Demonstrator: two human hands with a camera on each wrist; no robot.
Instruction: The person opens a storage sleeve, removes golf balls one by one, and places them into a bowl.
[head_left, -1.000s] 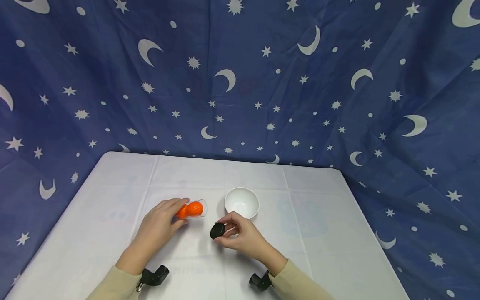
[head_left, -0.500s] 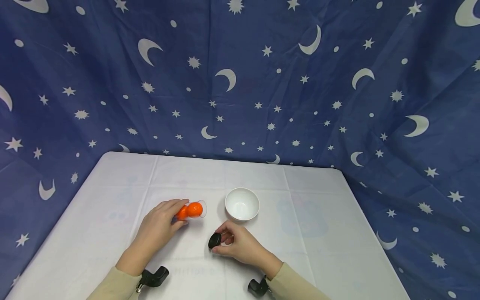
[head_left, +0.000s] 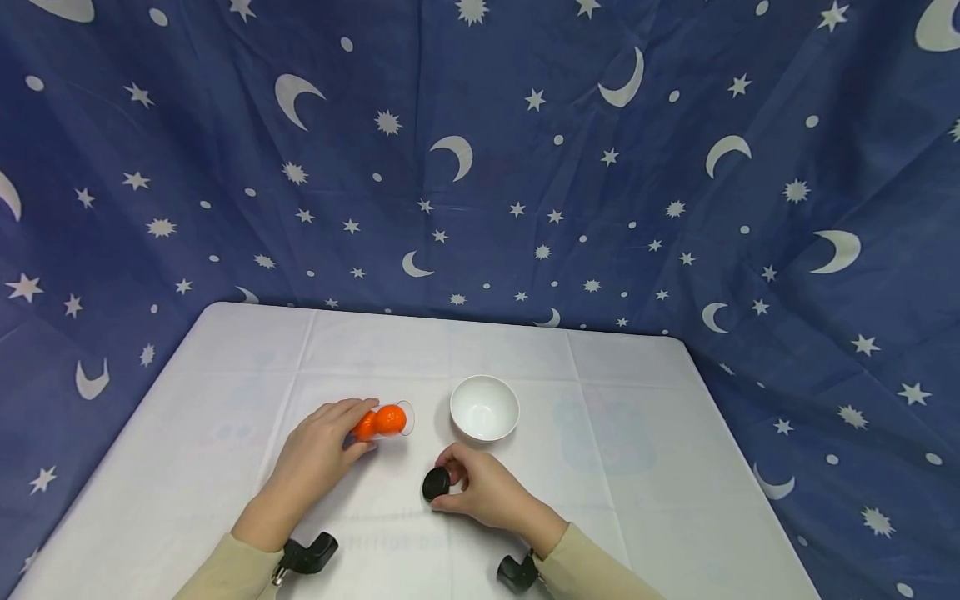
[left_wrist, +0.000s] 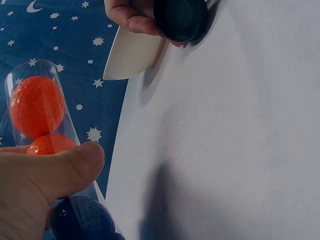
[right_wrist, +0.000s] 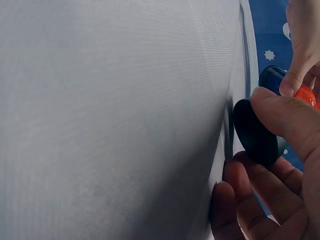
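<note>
In the head view my left hand [head_left: 313,450] grips a clear tube [head_left: 409,417] lying on its side, its open end toward the right. Shiny, dimpled orange balls [left_wrist: 37,106] sit inside it near that end. Below my thumb, the left wrist view shows a dark blue ball [left_wrist: 82,219] at the tube's other end. My right hand [head_left: 491,492] pinches a round black lid [head_left: 436,483] between thumb and fingers, tilted on edge close over the table. Its curled fingertips are right at the cloth in the right wrist view. A gap separates lid and tube.
A white bowl [head_left: 484,412] stands just behind my right hand. White cloth covers the table [head_left: 660,467]. A blue curtain [head_left: 480,167] with moons and stars hangs behind it. Black wrist mounts [head_left: 309,553] sit at both sleeves.
My right hand has come nearer to me with the black lid, away from the bowl, then shifted slightly right. The left hand and the tube have stayed in place.
</note>
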